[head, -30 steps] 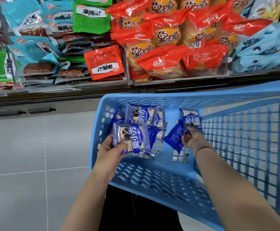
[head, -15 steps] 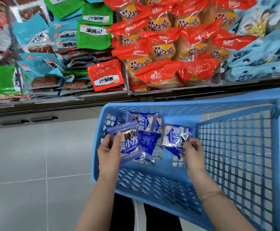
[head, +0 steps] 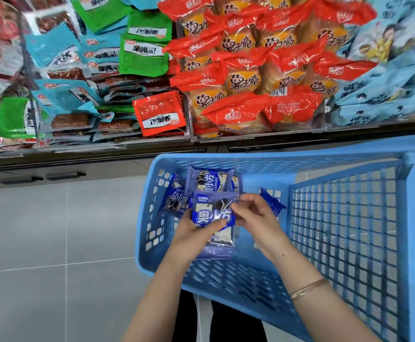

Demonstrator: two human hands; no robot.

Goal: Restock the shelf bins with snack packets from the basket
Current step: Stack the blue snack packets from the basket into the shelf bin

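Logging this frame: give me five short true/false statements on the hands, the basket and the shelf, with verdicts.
1. The left hand has its grip on blue packets over the basket. True.
2. The right hand hangs idle outside the basket. False: it pinches the right edge of those same packets.
3. Nothing else lies in the basket. False: loose packets lie at its far end.
4. The shelf bin just beyond the basket holds red-and-orange packets. True.
5. A bracelet sits on the right wrist. True.
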